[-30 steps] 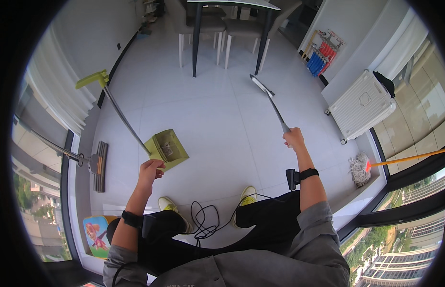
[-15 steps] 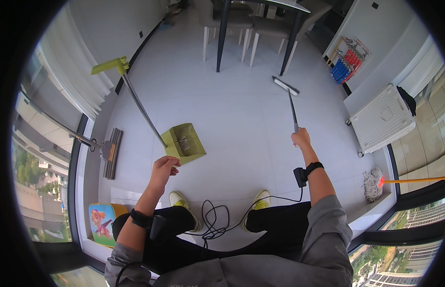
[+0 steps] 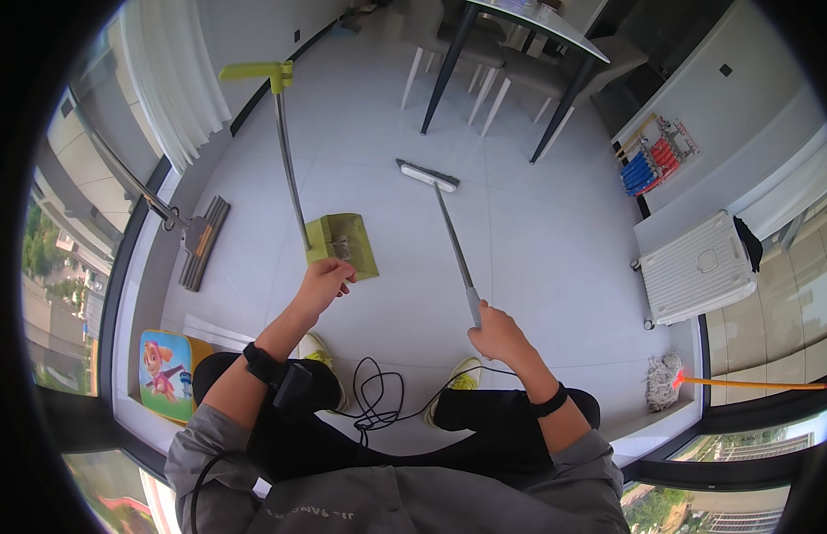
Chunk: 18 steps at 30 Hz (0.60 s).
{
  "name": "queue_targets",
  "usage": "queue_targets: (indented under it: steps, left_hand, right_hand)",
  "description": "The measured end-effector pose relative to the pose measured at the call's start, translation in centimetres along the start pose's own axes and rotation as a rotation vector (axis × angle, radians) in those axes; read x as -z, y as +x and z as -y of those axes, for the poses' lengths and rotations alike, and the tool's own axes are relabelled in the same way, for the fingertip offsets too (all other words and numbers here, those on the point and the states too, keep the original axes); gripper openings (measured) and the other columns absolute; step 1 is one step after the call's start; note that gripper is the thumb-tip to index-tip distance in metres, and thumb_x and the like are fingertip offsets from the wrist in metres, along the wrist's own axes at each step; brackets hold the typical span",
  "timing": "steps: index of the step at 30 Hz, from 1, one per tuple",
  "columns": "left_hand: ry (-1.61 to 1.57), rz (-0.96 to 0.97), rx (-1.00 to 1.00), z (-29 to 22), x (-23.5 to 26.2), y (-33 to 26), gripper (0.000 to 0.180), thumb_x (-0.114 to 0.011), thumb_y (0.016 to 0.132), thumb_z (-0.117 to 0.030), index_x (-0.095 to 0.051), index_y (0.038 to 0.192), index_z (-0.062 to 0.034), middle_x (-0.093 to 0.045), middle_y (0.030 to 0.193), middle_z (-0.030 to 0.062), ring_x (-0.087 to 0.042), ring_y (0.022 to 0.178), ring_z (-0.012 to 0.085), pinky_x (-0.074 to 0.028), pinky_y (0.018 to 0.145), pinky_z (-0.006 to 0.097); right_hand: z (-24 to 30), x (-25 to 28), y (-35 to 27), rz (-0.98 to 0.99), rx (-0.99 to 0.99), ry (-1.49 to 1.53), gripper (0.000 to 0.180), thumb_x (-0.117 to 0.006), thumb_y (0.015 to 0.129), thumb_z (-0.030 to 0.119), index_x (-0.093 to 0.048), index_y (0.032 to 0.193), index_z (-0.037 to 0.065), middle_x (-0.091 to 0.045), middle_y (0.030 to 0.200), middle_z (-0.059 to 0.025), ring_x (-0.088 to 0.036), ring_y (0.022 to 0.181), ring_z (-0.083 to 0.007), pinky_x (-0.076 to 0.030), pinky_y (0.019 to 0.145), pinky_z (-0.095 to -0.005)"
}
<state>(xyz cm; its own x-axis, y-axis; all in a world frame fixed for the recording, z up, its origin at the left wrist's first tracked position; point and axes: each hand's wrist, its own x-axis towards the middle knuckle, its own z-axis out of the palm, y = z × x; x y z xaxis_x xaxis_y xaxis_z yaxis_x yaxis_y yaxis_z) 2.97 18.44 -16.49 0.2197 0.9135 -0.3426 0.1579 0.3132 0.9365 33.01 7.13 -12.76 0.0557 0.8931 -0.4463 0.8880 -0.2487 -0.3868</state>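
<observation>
Pale tiled floor, dark-legged table with white chairs, white curtain, daylit windows.

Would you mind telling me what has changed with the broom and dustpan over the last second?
The broom swung left, its head now on the floor close to the green dustpan. The right hand still grips the broom handle; the left hand stays at the dustpan's rear edge. The mop by the window has not moved.

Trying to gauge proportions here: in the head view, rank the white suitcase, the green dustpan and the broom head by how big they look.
1. White suitcase, clearly largest.
2. Green dustpan, near the left hand.
3. Broom head, a thin strip; the right hand grips its pole.
The fisheye view bends things near its rim, so this is apparent size only.
</observation>
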Motion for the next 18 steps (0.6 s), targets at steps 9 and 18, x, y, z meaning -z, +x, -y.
queue_targets:
  steps: [9, 18]
  left_hand:
    - [0.008, -0.049, 0.011, 0.6, 1.6, 0.0, 0.019, -0.054, 0.089, -0.018, -0.063, 0.09, -0.0023, -0.064, 0.081, 0.0043, -0.057, 0.067, 0.0128, -0.047, 0.063, 0.026]
    - [0.017, -0.036, 0.039, 0.3, 0.9, 0.5, 0.02, -0.054, 0.088, -0.019, -0.064, 0.091, -0.0016, -0.064, 0.083, 0.0049, -0.057, 0.069, 0.0135, -0.047, 0.066, 0.027]
  right_hand:
    - [3.5, 2.2, -4.7, -0.048, 0.108, 0.015, 0.052, -0.052, 0.076, 0.012, -0.048, 0.123, -0.012, -0.063, 0.087, -0.0275, -0.064, 0.085, -0.0392, -0.05, 0.078, -0.0436]
    - [0.7, -0.1, 4.7, -0.178, 0.1, -0.043, 0.052, -0.056, 0.077, 0.018, -0.054, 0.129, 0.013, -0.068, 0.093, -0.016, -0.065, 0.089, -0.0309, -0.051, 0.078, -0.0392]
